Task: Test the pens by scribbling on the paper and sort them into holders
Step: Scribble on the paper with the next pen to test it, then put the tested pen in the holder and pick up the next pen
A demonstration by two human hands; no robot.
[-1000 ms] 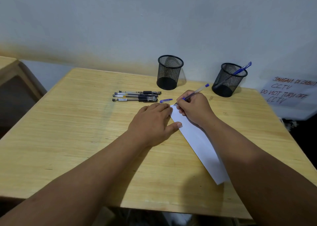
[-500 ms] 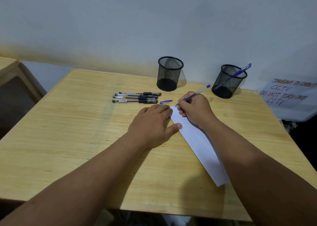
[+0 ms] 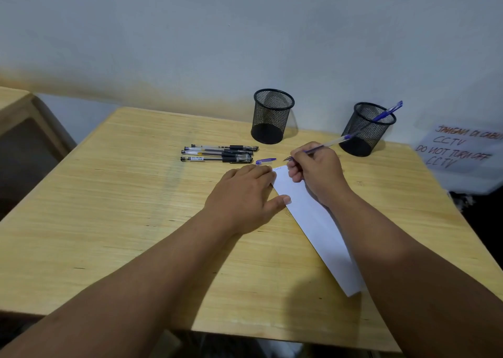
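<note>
My right hand (image 3: 317,174) grips a blue pen (image 3: 330,142), its tip lifted just past the far end of a white paper strip (image 3: 313,221). A faint scribble shows at that end. My left hand (image 3: 245,197) lies flat on the strip's left edge, pressing it to the wooden table (image 3: 122,221). A loose blue cap (image 3: 265,161) lies by my left fingertips. Several black pens (image 3: 219,153) lie side by side to the left of the cap. Two black mesh holders stand at the back: the left holder (image 3: 273,116) looks empty, the right holder (image 3: 366,129) has one blue pen (image 3: 386,112) in it.
A white wall runs right behind the holders. A handwritten CCTV sign (image 3: 457,151) sits beyond the table's right edge. Another wooden piece of furniture (image 3: 16,112) stands to the left, across a gap.
My right hand has lifted the pen tip off the paper and shifted slightly away from it, uncovering a faint scribble. My left hand stays put.
</note>
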